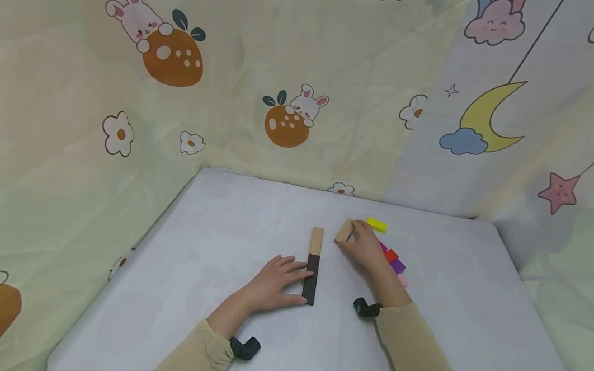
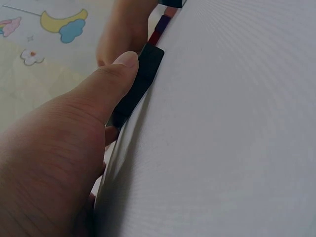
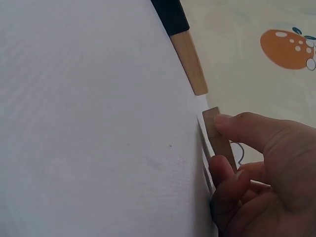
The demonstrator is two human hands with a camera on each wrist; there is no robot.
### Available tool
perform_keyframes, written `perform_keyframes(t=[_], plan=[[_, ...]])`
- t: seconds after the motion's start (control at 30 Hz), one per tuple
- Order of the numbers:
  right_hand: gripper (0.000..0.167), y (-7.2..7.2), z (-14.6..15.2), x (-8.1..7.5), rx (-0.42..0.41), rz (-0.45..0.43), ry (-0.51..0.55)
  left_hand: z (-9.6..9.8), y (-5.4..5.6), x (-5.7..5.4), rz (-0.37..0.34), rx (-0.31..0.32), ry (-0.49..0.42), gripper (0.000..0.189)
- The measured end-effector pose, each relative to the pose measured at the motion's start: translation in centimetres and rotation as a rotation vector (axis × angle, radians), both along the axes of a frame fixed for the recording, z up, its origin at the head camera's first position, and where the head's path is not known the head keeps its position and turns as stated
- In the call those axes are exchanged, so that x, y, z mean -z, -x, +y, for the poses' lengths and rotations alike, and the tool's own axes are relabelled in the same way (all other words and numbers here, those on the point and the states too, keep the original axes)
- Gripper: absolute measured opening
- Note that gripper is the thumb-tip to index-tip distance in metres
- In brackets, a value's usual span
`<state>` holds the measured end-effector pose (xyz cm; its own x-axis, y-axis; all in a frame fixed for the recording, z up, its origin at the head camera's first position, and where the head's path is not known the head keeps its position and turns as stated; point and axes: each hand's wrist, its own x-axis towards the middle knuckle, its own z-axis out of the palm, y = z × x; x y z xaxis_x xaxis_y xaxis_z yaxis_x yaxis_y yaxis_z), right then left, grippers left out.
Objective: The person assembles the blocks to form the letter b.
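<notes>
Pinched between the thumb and fingers of my right hand (image 1: 366, 248) is a plain wooden block (image 1: 344, 231), seen closer in the right wrist view as a light brown block (image 3: 211, 123). To its left a straight row lies on the white table: one plain wooden block (image 1: 316, 241) at the far end and two black blocks (image 1: 309, 291) nearer me. My left hand (image 1: 274, 285) is beside the row with fingers spread, fingertips on the black blocks. In the left wrist view its thumb (image 2: 111, 81) rests along a black block (image 2: 140, 81). The held block is apart from the row.
A yellow block (image 1: 378, 225) lies beyond my right hand. Red (image 1: 391, 255), purple (image 1: 397, 266) and pink (image 1: 403, 279) blocks lie close together by the right forearm, with a magenta one partly hidden. A printed cloth (image 1: 233, 64) stands behind the white table (image 1: 199, 225).
</notes>
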<state>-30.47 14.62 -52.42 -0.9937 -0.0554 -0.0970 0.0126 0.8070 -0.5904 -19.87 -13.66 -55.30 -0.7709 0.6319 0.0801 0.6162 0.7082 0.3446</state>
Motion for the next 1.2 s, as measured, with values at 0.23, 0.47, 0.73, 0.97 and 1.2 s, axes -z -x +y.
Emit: perform_keyframes(t=[0.23, 0.47, 0.73, 0.97, 1.2], plan=[[0.087, 1.1, -0.5, -0.6, -0.094, 0.010, 0.037, -0.1, -0.1, -0.2, -0.008, 0.007, -0.018, 0.066], [0.089, 3.0, -0.8, -1.0, -0.173, -0.045, 0.076, -0.1, -0.2, -0.5, -0.020, -0.003, -0.015, 0.066], [0.087, 4.1, -1.8, -1.5, -0.207, -0.073, 0.084, 0.1, -0.4, -0.9, -0.033, -0.002, 0.001, 0.066], [0.084, 5.1, -2.7, -1.9, -0.206, -0.085, 0.091, 0.1, -0.3, -0.8, -0.028, -0.008, 0.015, 0.066], [0.082, 6.0, -3.0, -1.5, -0.231, -0.071, 0.085, 0.1, -0.2, -0.6, -0.018, -0.006, 0.015, 0.066]])
